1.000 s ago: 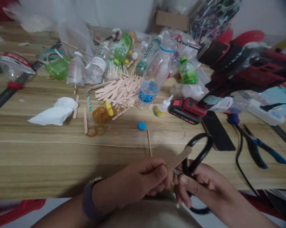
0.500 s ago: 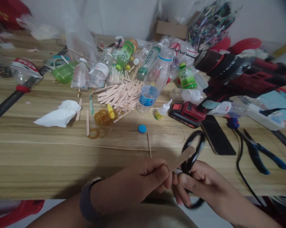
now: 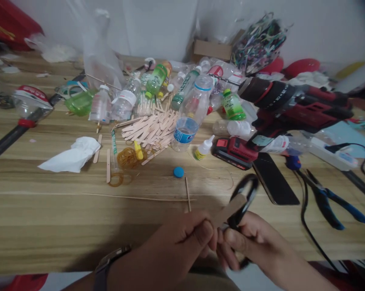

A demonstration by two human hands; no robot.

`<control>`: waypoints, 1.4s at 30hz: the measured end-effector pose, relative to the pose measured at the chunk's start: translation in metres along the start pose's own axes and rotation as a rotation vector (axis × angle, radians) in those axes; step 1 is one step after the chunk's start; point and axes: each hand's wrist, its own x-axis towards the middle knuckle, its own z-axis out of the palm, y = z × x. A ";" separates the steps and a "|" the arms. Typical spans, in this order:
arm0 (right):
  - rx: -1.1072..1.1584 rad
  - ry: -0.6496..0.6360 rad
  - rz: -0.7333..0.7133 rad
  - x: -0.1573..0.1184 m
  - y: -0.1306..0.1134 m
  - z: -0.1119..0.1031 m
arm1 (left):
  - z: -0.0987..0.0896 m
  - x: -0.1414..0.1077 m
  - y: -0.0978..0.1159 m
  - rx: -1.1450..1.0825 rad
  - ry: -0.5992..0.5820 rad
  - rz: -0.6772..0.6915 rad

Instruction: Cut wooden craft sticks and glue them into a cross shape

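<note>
Close to the table's front edge, my left hand (image 3: pixel 193 238) is closed in a pinch around a wooden craft stick (image 3: pixel 232 208), whose rounded end points up to the right. My right hand (image 3: pixel 255 242) is closed on black-handled scissors (image 3: pixel 251 188), gripping them near the pivot with one handle loop up and the other below. The craft stick lies in front of the scissors, and the fingertips of both hands are nearly touching. The scissor blades are mostly hidden by my fingers. Just beyond my left hand lies a short thin stick (image 3: pixel 187 193).
Behind are a heap of craft sticks (image 3: pixel 153 127), a cut clear bottle (image 3: pixel 190 113), a glue bottle (image 3: pixel 204 148) and a blue cap (image 3: pixel 178 172). To the right stand a red drill (image 3: pixel 294 105), a phone (image 3: pixel 276 180) and pliers (image 3: pixel 328 198). Rubber bands (image 3: pixel 127 157) and tissue (image 3: pixel 71 155) lie left.
The view has tilted a little, so the table's things sit lower in the picture. Both hands keep hold of the craft stick and scissors, with only a slight shift.
</note>
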 end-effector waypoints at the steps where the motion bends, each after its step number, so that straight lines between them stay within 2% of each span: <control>1: -0.233 0.111 -0.118 -0.001 0.003 -0.001 | 0.001 0.000 -0.002 -0.062 0.001 -0.024; 3: -0.720 0.311 -0.368 -0.003 0.011 -0.006 | 0.003 0.002 -0.007 -0.248 -0.009 -0.086; 5: -1.020 0.377 -0.522 -0.004 0.019 -0.011 | 0.006 0.004 -0.011 -0.462 -0.007 -0.103; 7: -1.104 0.388 -0.558 -0.004 0.025 -0.015 | 0.007 0.005 -0.012 -0.621 0.024 -0.065; 10: -1.036 0.481 -0.498 -0.001 0.030 -0.015 | 0.006 0.004 -0.008 -0.710 0.171 0.049; 12: -0.973 0.552 -0.383 -0.002 0.027 -0.010 | 0.006 0.003 -0.005 -0.625 0.268 0.068; 15: -0.988 0.547 -0.289 -0.006 0.017 0.003 | 0.006 0.002 -0.004 -0.344 0.316 0.005; 21: -1.163 0.640 -0.413 -0.005 -0.001 0.025 | 0.009 0.000 -0.006 0.044 0.382 -0.003; 26: -1.097 0.524 -0.457 0.001 -0.003 0.025 | 0.012 -0.003 -0.005 0.348 0.479 -0.001; 31: -1.036 0.489 -0.436 0.002 -0.005 0.026 | 0.014 -0.003 -0.004 0.575 0.543 0.040; 35: -1.034 0.492 -0.383 0.002 -0.004 0.027 | 0.014 -0.003 -0.007 0.716 0.574 0.147; 42: -1.076 0.479 -0.335 -0.001 0.003 0.025 | 0.015 -0.004 -0.010 0.845 0.596 0.213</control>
